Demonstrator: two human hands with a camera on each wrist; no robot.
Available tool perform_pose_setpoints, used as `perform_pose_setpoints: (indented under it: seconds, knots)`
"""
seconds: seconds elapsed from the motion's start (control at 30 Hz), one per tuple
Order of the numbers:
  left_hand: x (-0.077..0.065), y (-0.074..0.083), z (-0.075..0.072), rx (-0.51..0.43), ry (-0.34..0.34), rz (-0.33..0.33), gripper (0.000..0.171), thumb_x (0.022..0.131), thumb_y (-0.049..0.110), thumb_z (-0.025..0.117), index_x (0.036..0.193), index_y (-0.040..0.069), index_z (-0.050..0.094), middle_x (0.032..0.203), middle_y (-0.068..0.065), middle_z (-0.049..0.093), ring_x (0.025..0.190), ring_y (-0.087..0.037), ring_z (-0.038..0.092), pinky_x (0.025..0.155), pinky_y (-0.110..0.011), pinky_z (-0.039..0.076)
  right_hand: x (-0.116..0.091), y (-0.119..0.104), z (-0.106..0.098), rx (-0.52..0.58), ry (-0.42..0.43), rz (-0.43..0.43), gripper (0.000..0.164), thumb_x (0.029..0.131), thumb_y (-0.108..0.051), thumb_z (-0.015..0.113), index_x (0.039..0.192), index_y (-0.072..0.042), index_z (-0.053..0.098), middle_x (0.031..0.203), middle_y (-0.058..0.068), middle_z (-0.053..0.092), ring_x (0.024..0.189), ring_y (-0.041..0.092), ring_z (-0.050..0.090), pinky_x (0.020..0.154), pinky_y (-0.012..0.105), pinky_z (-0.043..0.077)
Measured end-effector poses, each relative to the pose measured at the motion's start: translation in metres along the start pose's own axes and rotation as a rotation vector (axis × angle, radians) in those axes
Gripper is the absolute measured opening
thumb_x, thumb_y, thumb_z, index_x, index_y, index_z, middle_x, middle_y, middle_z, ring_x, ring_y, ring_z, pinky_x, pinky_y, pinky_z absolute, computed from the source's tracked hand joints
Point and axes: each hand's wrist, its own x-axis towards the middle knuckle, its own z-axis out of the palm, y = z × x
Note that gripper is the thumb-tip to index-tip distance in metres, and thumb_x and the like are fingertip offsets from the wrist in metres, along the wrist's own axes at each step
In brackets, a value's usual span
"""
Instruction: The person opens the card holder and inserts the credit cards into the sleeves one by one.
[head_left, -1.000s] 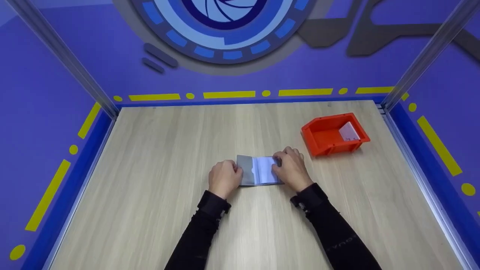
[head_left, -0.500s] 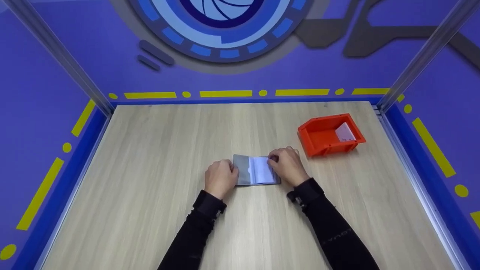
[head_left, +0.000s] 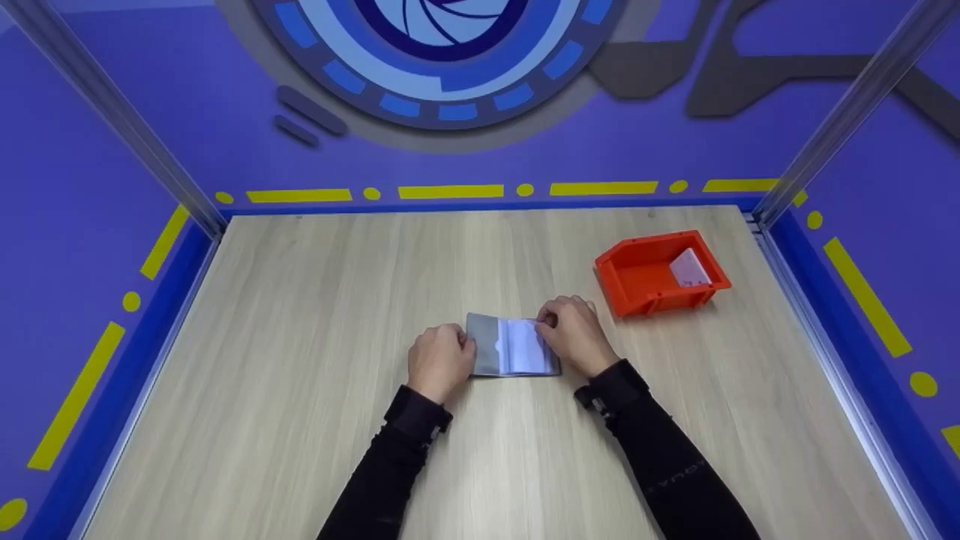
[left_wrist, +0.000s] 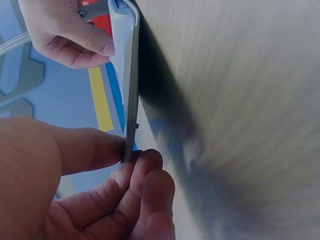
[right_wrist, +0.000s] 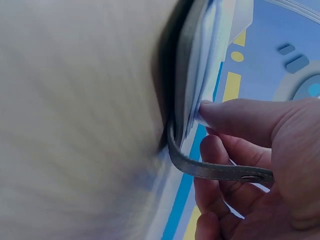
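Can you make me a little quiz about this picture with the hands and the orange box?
1. True or false: both hands touch the gray card holder.
2. What lies in the orange bin? A) a white card B) a spoon C) a ball
3. Which hand pinches the holder's left edge?

Key:
1. True.
2. A, a white card.
3. The left hand; the right hand works at the clear sleeves.
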Motion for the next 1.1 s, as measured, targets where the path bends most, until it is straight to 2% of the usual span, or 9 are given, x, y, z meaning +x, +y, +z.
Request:
perform_pose_setpoints:
  seconds: [0.13,0.3,0.47,0.73,0.9,1.1]
  knots:
    - [-0.0011,-0.0012,-0.0013,0.004,-0.004,-0.003,0.041,0.098,0.020,0.075,0.064,0.019,0.052,0.065,0.006,0.051,0.059,-0.016,0.046,0.056,-0.033,0.033,-0.0004,-0.0007,0.0017,0.009,0.011,0.003,0.005,0.095,-0.013,0.080,0.091,-0.010,0.080,0.087,0.005,0.073,0.094,0.030,0.063,0.091,0.042,0.039]
    - [-0.0018,-0.0001,-0.0048,-0.007,-0.016,-0.010,0.036,0.098,0.022,0.075,0.067,0.018,0.058,0.067,0.005,0.055,0.061,-0.017,0.050,0.058,-0.034,0.037,0.0007,-0.0023,0.0005,0.035,0.078,-0.016,0.006,0.094,-0.013,0.081,0.094,-0.011,0.086,0.092,0.008,0.080,0.097,0.034,0.070,0.093,0.046,0.044]
    - [-0.0015,0.0015,-0.0074,-0.017,-0.019,-0.006,0.036,0.099,0.022,0.074,0.066,0.019,0.057,0.067,0.005,0.054,0.062,-0.017,0.050,0.058,-0.034,0.037,0.0024,-0.0039,-0.0008,0.051,0.115,-0.037,0.005,0.093,-0.012,0.083,0.093,-0.011,0.088,0.090,0.007,0.081,0.095,0.033,0.072,0.095,0.049,0.049]
    - [-0.0012,0.0028,-0.0060,-0.016,-0.009,0.004,0.039,0.098,0.022,0.073,0.065,0.020,0.054,0.066,0.005,0.053,0.060,-0.018,0.049,0.058,-0.034,0.037,0.0019,-0.0034,0.0004,0.012,0.041,-0.040,0.005,0.095,-0.012,0.078,0.092,-0.009,0.081,0.088,0.007,0.075,0.088,0.028,0.066,0.097,0.049,0.048]
    - [-0.0016,0.0036,-0.0058,-0.018,0.003,0.021,0.040,0.099,0.021,0.073,0.064,0.020,0.052,0.065,0.005,0.050,0.060,-0.017,0.047,0.057,-0.034,0.035,0.0013,-0.0035,0.0010,0.035,0.010,-0.023,0.008,0.096,-0.015,0.078,0.092,-0.009,0.080,0.087,0.006,0.073,0.087,0.027,0.065,0.100,0.047,0.046]
    - [-0.0020,0.0043,-0.0052,-0.024,-0.006,0.018,0.042,0.100,0.020,0.073,0.064,0.020,0.051,0.064,0.006,0.048,0.059,-0.015,0.046,0.055,-0.033,0.033,-0.0006,-0.0010,0.0013,0.041,-0.009,0.026,0.010,0.096,-0.015,0.082,0.088,-0.010,0.078,0.082,0.003,0.067,0.080,0.021,0.060,0.082,0.037,0.046]
